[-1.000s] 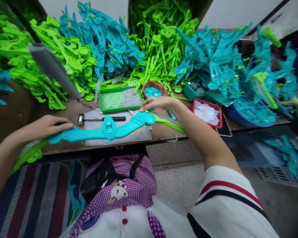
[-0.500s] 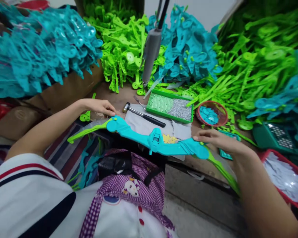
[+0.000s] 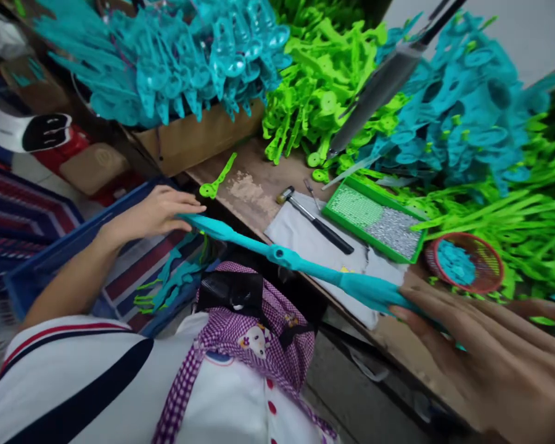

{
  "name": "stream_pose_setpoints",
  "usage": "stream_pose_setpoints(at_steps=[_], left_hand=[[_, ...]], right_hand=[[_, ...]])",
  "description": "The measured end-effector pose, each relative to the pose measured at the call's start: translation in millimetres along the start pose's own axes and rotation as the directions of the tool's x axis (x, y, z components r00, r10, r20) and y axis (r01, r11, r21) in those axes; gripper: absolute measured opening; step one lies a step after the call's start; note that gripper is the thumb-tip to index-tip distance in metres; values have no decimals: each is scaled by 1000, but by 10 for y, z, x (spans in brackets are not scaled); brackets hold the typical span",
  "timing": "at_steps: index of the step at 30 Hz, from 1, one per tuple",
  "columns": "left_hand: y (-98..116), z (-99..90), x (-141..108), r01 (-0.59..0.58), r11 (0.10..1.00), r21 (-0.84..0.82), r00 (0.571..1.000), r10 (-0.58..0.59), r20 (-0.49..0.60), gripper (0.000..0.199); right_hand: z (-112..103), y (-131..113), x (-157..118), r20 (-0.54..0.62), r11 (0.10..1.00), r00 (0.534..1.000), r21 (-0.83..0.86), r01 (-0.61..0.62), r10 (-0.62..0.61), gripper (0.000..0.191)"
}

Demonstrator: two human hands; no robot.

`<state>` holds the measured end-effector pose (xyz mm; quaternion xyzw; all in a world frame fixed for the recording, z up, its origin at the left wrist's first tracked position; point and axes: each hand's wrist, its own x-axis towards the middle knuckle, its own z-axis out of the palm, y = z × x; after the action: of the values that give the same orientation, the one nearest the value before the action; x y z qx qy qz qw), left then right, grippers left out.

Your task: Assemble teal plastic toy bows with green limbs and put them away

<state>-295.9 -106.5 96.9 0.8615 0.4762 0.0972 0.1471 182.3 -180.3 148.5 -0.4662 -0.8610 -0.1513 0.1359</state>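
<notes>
A long teal plastic piece (image 3: 284,257) spans the space between my hands, turned edge-on above the table's front edge. My left hand (image 3: 160,213) is closed on its left end, over the blue crate. Close to the camera at the right, my right hand (image 3: 490,345) grips the other end, its fingers stretched along the piece. Beyond the piece, a hammer (image 3: 321,223) with a black handle lies on a pale cloth (image 3: 289,222). Beside it stands a green tray (image 3: 374,219) of small pale green and silver parts.
A blue crate (image 3: 16,280) holding teal and green pieces stands at the left. Teal parts (image 3: 176,61) and green parts (image 3: 324,68) are heaped behind. A grey hanging tool (image 3: 377,92) points down over the table. A red basket (image 3: 488,262) holds teal bits.
The view has swung left. The teal piece has moved toward the left and rotated from face-up to edge-on, still between both hands. My right hand appears nearer the camera.
</notes>
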Motion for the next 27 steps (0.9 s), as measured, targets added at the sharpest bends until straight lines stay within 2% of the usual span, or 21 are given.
stream_pose_setpoints(at_steps=[1, 3, 5, 7, 9, 11, 13, 14, 16, 18, 20, 22, 24, 25, 27], left_hand=[[66, 26, -102, 16, 999, 41, 1000, -15, -20, 60], [240, 94, -227, 9, 998, 70, 1000, -8, -15, 77], [391, 187, -282, -32, 999, 34, 999, 31, 42, 82], [441, 307, -348, -26, 999, -39, 995, 29, 99, 75], [374, 458, -499, 37, 992, -118, 992, -23, 122, 65], [241, 647, -758, 129, 976, -174, 989, -115, 90, 58], [111, 879, -1099, 257, 945, -201, 966, -259, 17, 53], [62, 1010, -1287, 343, 918, -199, 935, -355, -28, 50], [-5, 1293, -1670, 521, 834, -184, 829, -545, -126, 47], [-55, 1593, -2034, 633, 747, -205, 728, -664, -171, 48], [-127, 1886, -2350, 720, 648, -249, 613, -762, -211, 48], [-245, 2155, -2587, 809, 517, -279, 471, -855, -219, 50], [-406, 2392, -2712, 883, 381, -276, 355, -924, -141, 54], [-494, 2499, -2728, 909, 325, -260, 315, -946, -81, 56], [-668, 2697, -2678, 930, 279, -239, 284, -959, -13, 57]], right_hand=[[11, -123, 120, -51, 991, 990, -49, 125, -128, 26], [43, -381, 397, -145, 916, 908, -152, 372, -393, 26], [101, -638, 677, -197, 861, 839, -144, 487, -508, 25], [219, -878, 916, -219, 832, 810, -13, 555, -544, 27], [429, -1105, 1105, -207, 796, 812, 177, 579, -545, 26], [734, -1343, 1268, -191, 740, 818, 352, 573, -543, 23], [1084, -1625, 1424, -176, 678, 803, 452, 579, -569, 25], [1250, -1788, 1499, -174, 646, 780, 468, 603, -601, 26], [1516, -2145, 1624, -175, 572, 708, 475, 669, -684, 28], [1656, -2482, 1691, -201, 505, 643, 467, 726, -739, 30], [1688, -2715, 1689, -250, 461, 612, 466, 755, -750, 29], [1680, -2793, 1632, -282, 452, 624, 487, 747, -729, 29], [1699, -2730, 1540, -250, 485, 674, 530, 696, -695, 28], [1729, -2664, 1483, -211, 510, 702, 551, 660, -680, 28], [1825, -2507, 1354, -123, 557, 747, 590, 584, -653, 26]])
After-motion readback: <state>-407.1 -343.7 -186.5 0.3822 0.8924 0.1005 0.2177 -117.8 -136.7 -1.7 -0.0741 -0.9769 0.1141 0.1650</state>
